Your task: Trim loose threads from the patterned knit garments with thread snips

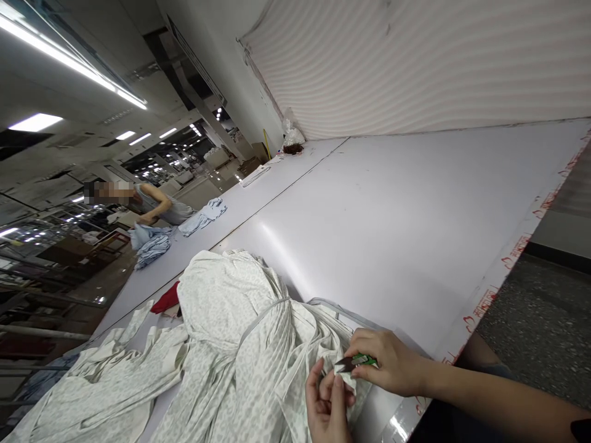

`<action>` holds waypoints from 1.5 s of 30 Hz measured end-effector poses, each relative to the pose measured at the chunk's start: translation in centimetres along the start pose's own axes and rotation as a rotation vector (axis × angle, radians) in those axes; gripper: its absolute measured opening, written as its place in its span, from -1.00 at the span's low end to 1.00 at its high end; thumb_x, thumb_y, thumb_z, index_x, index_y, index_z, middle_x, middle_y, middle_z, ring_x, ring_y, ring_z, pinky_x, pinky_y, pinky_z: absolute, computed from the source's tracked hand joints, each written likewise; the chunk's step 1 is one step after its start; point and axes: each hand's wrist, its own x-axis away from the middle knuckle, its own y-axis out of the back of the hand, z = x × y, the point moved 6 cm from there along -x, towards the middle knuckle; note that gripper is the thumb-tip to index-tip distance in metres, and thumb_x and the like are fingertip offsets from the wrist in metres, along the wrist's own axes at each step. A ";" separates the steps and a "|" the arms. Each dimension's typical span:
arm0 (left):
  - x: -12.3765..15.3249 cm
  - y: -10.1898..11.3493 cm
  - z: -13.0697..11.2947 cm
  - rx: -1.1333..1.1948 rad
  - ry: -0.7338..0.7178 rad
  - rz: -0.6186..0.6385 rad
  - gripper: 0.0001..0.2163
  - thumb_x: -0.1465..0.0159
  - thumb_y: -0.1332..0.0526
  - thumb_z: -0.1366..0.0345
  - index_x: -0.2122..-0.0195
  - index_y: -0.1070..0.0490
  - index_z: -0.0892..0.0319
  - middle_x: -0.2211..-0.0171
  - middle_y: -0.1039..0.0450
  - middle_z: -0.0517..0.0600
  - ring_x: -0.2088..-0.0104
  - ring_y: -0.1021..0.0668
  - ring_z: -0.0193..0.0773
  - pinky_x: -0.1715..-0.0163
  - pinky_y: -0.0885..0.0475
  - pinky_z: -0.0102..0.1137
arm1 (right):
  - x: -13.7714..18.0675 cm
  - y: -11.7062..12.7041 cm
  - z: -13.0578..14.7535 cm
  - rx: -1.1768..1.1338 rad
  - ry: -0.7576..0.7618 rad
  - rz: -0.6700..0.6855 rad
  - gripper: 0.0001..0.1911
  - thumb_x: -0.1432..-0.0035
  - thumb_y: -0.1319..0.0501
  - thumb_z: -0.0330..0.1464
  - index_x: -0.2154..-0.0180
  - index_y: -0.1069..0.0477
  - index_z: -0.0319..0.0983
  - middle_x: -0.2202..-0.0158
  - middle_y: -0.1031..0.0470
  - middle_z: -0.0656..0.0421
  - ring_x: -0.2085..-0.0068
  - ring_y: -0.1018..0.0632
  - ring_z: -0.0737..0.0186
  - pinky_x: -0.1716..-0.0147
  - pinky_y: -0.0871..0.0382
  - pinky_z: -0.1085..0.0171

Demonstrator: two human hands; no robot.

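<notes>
My right hand (386, 363) is closed around green-handled thread snips (357, 361), their dark blades pointing left. The blade tips meet a small bit of pale cloth (344, 374) pinched in my left hand (329, 403), whose fingers are curled with the thumb up. That cloth looks like part of the pale leopard-print fabric (258, 369) heaped just left of my hands. A grey strip (263, 317) ties the heap around its middle. Whether the blades are closed on a thread is too small to tell.
The long white table (392, 215) has red-printed tape (484, 301) along its near edge. More printed fabric (111, 381) and a red cloth (166, 298) lie left. Across the table, a person (159, 203) handles light blue garments (150, 243). A plastic bag (292, 128) sits by the wall.
</notes>
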 end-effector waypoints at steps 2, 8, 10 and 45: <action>0.0 0.0 0.1 0.015 0.039 -0.001 -0.33 0.13 -0.50 -0.05 0.06 -0.37 0.15 0.56 -0.42 -0.17 0.60 -0.44 -0.44 0.62 -0.35 -0.59 | 0.1 0.2 0.2 0.048 0.026 0.001 -0.83 -0.13 -0.29 -0.40 0.21 -0.58 -0.19 0.24 -0.58 0.14 0.29 -0.56 0.21 0.26 -0.41 0.29; -0.1 0.0 -0.4 0.077 0.151 -0.003 -0.30 0.27 -0.57 0.01 0.10 -0.40 0.13 0.58 -0.41 -0.21 0.59 -0.48 -0.47 0.56 -0.41 -0.62 | 0.4 0.6 0.6 0.143 0.110 0.017 -0.78 -0.16 -0.30 -0.34 0.13 -0.57 -0.19 0.20 -0.57 0.11 0.26 -0.57 0.19 0.25 -0.42 0.28; -0.1 -0.1 -0.7 0.093 0.166 0.001 -0.31 0.28 -0.58 0.04 0.12 -0.41 0.13 0.59 -0.41 -0.21 0.59 -0.48 -0.47 0.56 -0.43 -0.62 | 0.5 0.7 0.5 0.132 0.112 0.020 -0.78 -0.16 -0.31 -0.33 0.13 -0.57 -0.19 0.21 -0.57 0.11 0.26 -0.57 0.18 0.24 -0.42 0.28; 1.0 -1.0 -1.5 -0.804 -0.734 0.181 -0.75 -0.28 -0.12 0.18 0.46 -0.49 0.12 0.11 -0.49 0.17 0.06 -0.52 0.00 0.09 -0.44 -0.12 | 0.6 0.5 -4.6 -0.045 -0.430 0.045 -0.78 -0.16 -0.21 -0.23 0.21 -0.53 -0.17 0.25 -0.61 0.18 0.21 -0.56 0.15 0.25 -0.32 0.28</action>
